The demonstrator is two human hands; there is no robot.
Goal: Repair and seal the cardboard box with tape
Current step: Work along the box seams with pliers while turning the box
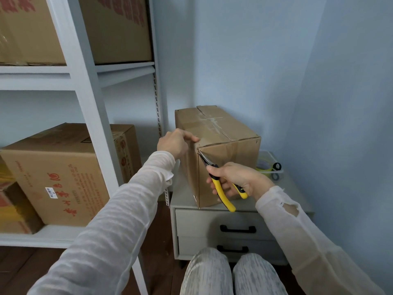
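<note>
a white metal shelving unit (85,107) fills the left side. on its lower shelf sits a big brown carton (53,173) printed with red chinese characters, too skewed to read with certainty, and bearing a small white barcode label (51,191). right of the shelving, in the corner of the blue walls, the cardboard box (225,167) stands on the worktop (295,188) of a pale two-drawer cabinet with black handles. the box's long axis runs away from the person toward the back wall, leaning a little left, so one near vertical edge points at the camera. clear tape (212,122) lies crossed over the centre seam on top, and no print shows on the box. the left hand (174,143) rests on the near top corner, its grip curled over the top edge. the right hand (240,179) has its grip wrapped round yellow-and-black pliers (222,189), handles spread and slanting down to the right. the thin nose points up and left, and its tip touches that same corner. behind the box, a clear tub (276,173) holds a yellowish tape roll (263,166) and a black roll (277,166).
</note>
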